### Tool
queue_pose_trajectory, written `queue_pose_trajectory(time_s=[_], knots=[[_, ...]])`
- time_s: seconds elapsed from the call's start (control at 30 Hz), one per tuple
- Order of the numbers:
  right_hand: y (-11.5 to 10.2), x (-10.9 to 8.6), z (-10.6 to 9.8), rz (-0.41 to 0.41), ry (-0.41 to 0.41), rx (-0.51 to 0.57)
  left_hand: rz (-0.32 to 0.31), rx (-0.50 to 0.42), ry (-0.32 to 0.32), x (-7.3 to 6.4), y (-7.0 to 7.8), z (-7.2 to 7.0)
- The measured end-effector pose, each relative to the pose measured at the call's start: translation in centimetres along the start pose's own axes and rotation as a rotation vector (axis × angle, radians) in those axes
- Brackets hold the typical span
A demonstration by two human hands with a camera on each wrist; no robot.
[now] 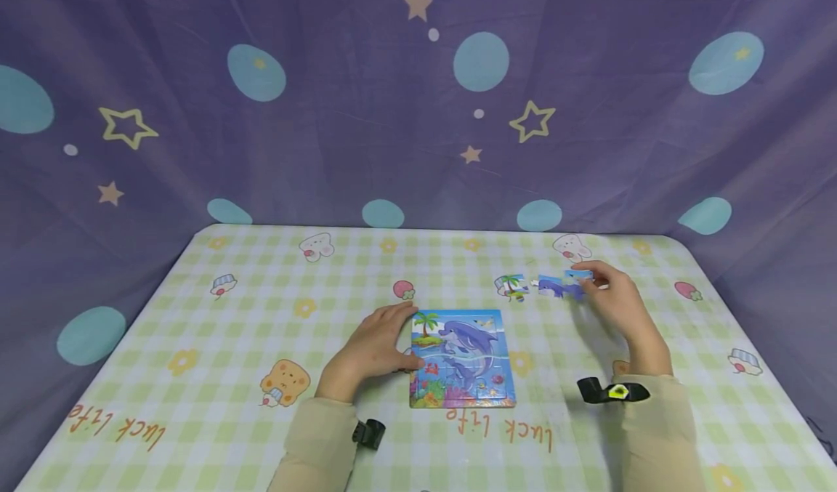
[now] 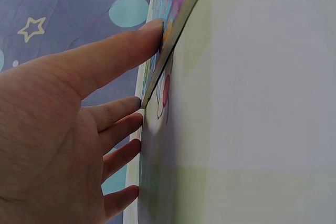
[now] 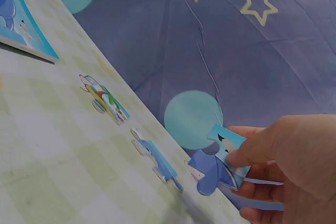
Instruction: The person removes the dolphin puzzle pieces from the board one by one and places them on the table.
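A jigsaw puzzle board (image 1: 461,360) with a dolphin picture lies on the table. My left hand (image 1: 369,347) is at its left side, thumb (image 2: 149,35) resting on the picture by the edge. The left index fingertip touches the board's corner, and the other fingers reach down beside it, fairly straight. Farther off to the right, my right hand (image 1: 617,299) pinches a jigsaw piece (image 3: 210,171) with a blue fin and a bird on it. Under and beside that piece lie a blue dolphin piece (image 3: 160,161) and a palm-tree piece (image 3: 107,100), both on the tablecloth.
The checked tablecloth (image 1: 248,339) carries printed cartoons, flowers and lettering. Behind the table hangs a purple curtain (image 1: 366,128) with stars and blue dots. Black wrist straps (image 1: 613,391) sit on both sleeves.
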State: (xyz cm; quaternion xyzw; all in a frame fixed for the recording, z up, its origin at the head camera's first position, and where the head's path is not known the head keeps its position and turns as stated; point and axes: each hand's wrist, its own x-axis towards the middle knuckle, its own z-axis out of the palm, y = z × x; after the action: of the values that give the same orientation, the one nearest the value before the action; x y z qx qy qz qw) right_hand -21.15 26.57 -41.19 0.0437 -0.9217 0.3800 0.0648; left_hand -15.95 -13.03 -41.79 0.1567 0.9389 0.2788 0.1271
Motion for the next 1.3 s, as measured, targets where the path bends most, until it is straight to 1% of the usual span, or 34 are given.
queue_pose_trajectory(time_s=[0.17,0.5,0.77,1.07,1.3], knots=[[0.6,-0.1,-0.3,0.015,0.032,0.001,-0.007,0.0,-0.001,0.0,0.0,0.0],[1.7,-0.1,-0.3,0.08,0.072,0.012,-0.009,0.004,0.001,-0.1,0.2,-0.1],[2.3,0.2,0.5,0.185,0.054,0.009,-0.01,0.001,-0.001,-0.1,0.1,-0.2],[2.7,0.4,0.9,0.249,0.026,-0.033,-0.009,0.003,-0.002,0.0,0.1,-0.1],[2.7,0.3,1.0,0.31,0.03,-0.058,-0.007,0.006,-0.006,0.0,0.2,-0.2]])
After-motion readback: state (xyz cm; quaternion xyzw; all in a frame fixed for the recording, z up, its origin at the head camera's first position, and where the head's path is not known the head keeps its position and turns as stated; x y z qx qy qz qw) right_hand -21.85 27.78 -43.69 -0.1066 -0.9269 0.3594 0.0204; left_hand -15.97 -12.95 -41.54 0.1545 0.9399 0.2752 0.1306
